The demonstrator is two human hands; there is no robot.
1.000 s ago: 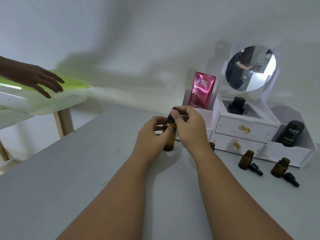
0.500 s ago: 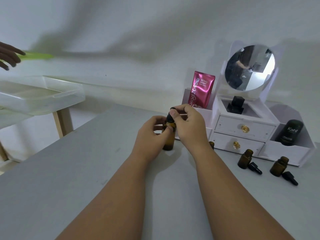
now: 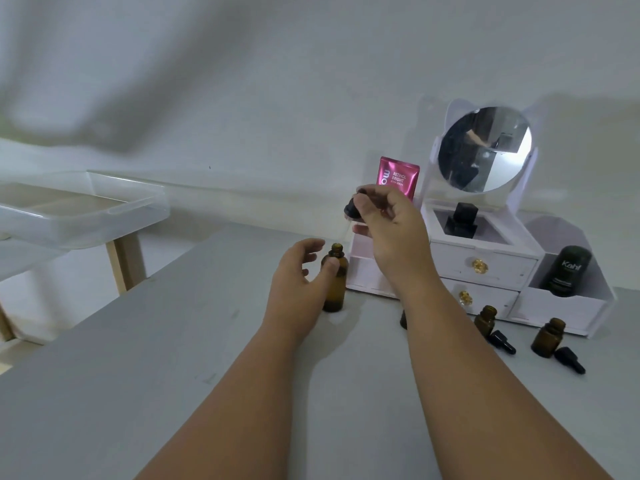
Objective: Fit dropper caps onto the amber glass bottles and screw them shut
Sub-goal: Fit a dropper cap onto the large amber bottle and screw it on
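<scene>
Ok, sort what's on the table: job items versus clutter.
Job: amber bottle, touched by left hand; dropper cap, held by right hand; spare bottles; loose caps.
Clutter: pink sachet; mirror; white organiser; Kahf tube; clear tray.

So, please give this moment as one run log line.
amber bottle upright, neck open | right hand pinches dropper cap above it | left hand thumb touches it | two other bottles uncapped

pink sachet (image 3: 398,178) — "RETINOL BRIGHT", dark tube (image 3: 568,271) — "Kahf"
</scene>
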